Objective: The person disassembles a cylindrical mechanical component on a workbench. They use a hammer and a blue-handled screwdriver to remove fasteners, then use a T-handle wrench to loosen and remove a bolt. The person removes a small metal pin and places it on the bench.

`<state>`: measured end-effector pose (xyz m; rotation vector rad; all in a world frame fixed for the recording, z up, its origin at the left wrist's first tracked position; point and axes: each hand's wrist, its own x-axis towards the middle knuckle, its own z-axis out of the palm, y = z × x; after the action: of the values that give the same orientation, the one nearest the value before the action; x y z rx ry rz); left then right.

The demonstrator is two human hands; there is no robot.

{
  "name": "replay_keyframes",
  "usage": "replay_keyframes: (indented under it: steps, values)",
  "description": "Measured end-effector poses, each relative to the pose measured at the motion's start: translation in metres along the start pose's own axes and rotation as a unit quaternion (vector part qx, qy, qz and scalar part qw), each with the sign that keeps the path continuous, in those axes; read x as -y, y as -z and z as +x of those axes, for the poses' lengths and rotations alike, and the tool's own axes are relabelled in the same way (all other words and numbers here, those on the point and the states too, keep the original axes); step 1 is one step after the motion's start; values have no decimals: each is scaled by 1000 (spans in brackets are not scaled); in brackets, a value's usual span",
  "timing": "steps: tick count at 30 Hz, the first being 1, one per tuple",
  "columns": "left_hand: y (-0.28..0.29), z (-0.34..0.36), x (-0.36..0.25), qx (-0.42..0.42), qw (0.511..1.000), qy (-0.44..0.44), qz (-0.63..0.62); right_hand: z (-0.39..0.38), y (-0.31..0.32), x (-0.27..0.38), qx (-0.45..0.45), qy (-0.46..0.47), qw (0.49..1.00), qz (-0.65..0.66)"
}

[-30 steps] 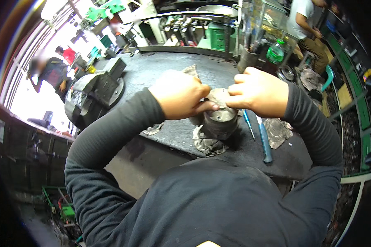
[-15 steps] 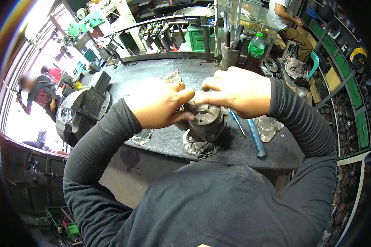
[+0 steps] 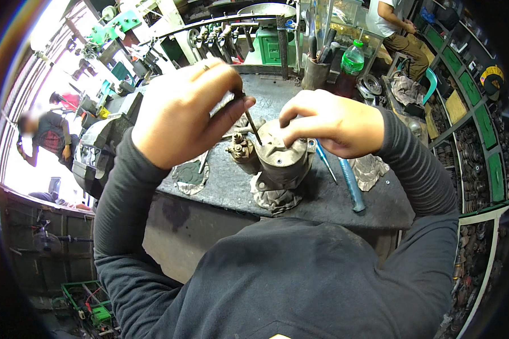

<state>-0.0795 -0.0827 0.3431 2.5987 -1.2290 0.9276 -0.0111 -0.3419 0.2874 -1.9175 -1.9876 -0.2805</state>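
A grey metal starter motor (image 3: 283, 164) stands upright on the workbench with a crumpled cloth (image 3: 274, 200) under it. Its smaller solenoid cylinder (image 3: 243, 152), with brass-coloured terminals, is on the left side. My left hand (image 3: 189, 113) is raised above and to the left, pinching the upper end of a thin metal rod (image 3: 252, 121). The rod slants down, its lower end at the edge of the motor's top cap; whether it sits in a hole is unclear. My right hand (image 3: 336, 124) is closed over the right side of that cap, with its fingertips curled on top.
Right of the motor lie a thin blue-handled tool (image 3: 325, 161), a larger blue-handled tool (image 3: 352, 186) and a rag (image 3: 370, 170). Another rag (image 3: 191, 175) is to the left. A green-capped bottle (image 3: 352, 62) and a tool holder (image 3: 315, 73) stand behind. Two people are farther off.
My left hand has risen up and left from the motor, and the rod now shows in its fingers, uncovering the solenoid. My right hand has shifted slightly right, staying at the cap.
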Motion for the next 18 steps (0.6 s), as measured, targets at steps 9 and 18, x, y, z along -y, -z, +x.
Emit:
replay_keyframes:
  steps: [9, 18]
  values:
    - [-8, -1, 12, 116, 978, 60, -163, 6, -8, 22, 179, -147, 938, -257]
    - [-55, -22, 21, 22, 958, -27, -286, -1, -14, 34, 93, -281, 931, -213]
